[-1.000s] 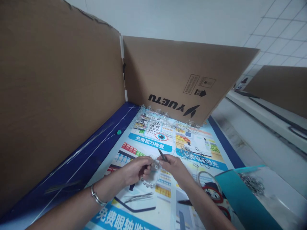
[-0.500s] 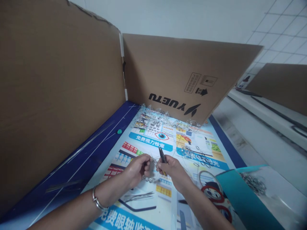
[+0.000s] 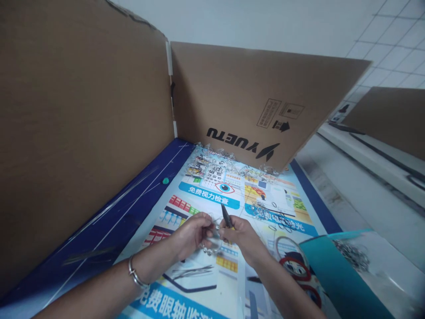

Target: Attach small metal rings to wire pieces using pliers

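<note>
My left hand (image 3: 196, 235) pinches a loop of thin wire strung with clear round beads (image 3: 209, 252), and its lower part hangs below the fingers. Close on the right, my right hand (image 3: 244, 239) is wrapped round a pair of small dark-nosed pliers (image 3: 226, 215), their tip pointing up and away from me. Its thumb and forefinger also meet the near side of the beaded loop. The fine wire between both hands is too small to make out fully. Several cut wire pieces (image 3: 192, 271) lie below my left hand.
Clear beaded pieces (image 3: 229, 164) lie along the foot of a cardboard panel (image 3: 239, 102). Small rings (image 3: 283, 221) sit to the right. A teal box (image 3: 341, 274) with metal pieces (image 3: 352, 254) stands at the right. Two red loops (image 3: 295, 268) show beside my right forearm.
The pliers have tilted and turned slightly in my right hand, showing their yellow handle briefly. Both hands stay close together on the beaded loop. The view has shifted a little.
</note>
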